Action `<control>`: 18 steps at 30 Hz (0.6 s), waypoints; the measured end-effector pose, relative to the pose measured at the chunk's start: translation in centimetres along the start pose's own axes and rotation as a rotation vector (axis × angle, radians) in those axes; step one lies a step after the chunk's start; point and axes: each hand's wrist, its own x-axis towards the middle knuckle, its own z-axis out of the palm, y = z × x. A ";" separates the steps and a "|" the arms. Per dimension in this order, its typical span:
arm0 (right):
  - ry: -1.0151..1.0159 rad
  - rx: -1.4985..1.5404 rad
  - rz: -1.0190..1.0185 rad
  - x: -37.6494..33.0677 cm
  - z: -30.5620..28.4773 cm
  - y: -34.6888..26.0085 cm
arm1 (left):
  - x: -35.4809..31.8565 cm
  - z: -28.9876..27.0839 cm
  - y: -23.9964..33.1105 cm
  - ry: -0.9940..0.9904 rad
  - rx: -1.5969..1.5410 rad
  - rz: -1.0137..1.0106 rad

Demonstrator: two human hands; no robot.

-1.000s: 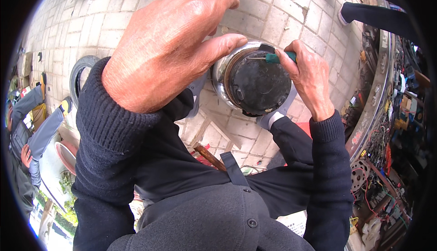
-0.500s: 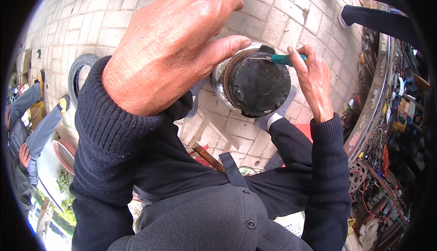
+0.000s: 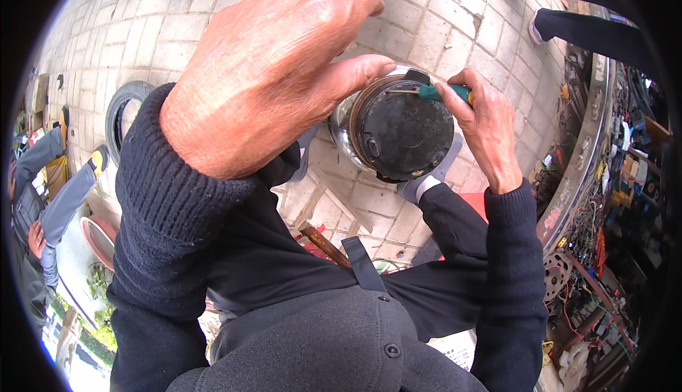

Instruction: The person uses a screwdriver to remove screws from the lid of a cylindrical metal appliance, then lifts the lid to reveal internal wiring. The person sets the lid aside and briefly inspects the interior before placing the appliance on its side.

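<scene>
We sit at an open-air street repair stall: grey paving stones [image 3: 177,30] underfoot, a tyre [image 3: 121,111] lying nearby, and a counter [image 3: 582,179] heaped with wires and salvaged parts [image 3: 604,250].

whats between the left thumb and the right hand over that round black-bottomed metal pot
In the head view, a green-handled screwdriver spans it: the right hand grips the handle, and its shaft reaches toward the left hand thumb at the pot rim.

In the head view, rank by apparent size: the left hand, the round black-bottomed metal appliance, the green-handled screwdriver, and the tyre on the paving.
1. left hand, though nearness to the camera inflates it
2. round metal appliance
3. tyre
4. green-handled screwdriver
</scene>
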 end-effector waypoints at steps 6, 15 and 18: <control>-0.076 -0.010 -0.227 0.8 -1.2 -0.9 | 0.5 -0.6 0.6 -0.039 -0.010 -0.039; -0.156 -0.039 -0.455 2.8 -1.6 -1.8 | 0.6 -1.5 1.5 -0.146 -0.066 -0.206; -0.150 -0.085 -0.473 2.8 -0.8 -2.1 | 0.4 -0.5 0.1 -0.026 -0.021 -0.067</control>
